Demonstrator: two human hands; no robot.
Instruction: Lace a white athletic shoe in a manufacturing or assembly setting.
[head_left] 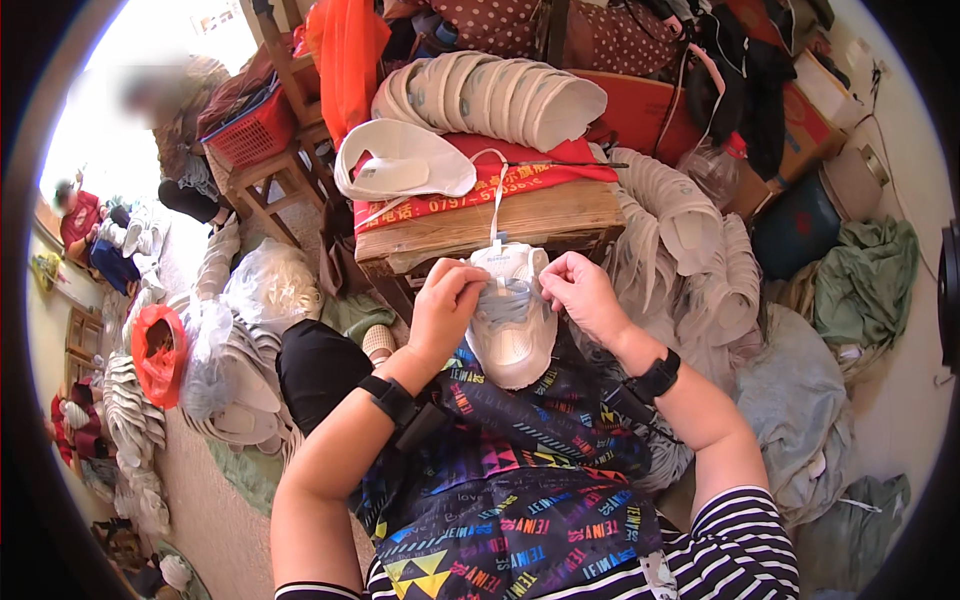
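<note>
A white shoe upper [515, 350] with a pale grey lacing area rests at my lap, its toe pointing toward me. My left hand [448, 300] is closed in a pinch at the upper's left lacing edge. At the opposite edge my right hand [592, 298] has thumb and finger pressed together; whatever lies between them is too small to make out. A narrow white lace [496, 205] runs from the tongue end up onto the wooden bench [490, 243]. On the bench's red cloth [435, 208] lies another white upper [435, 172], beside a thin dark rod [570, 163].
A row of nested white uppers [480, 95] lies at the back of the bench. More stacked uppers [690, 215] hang at its right, near grey sacks [795, 400]. To the left are plastic bags [270, 285], a red bag [158, 350] and a wooden stool [265, 190]. People sit farther off.
</note>
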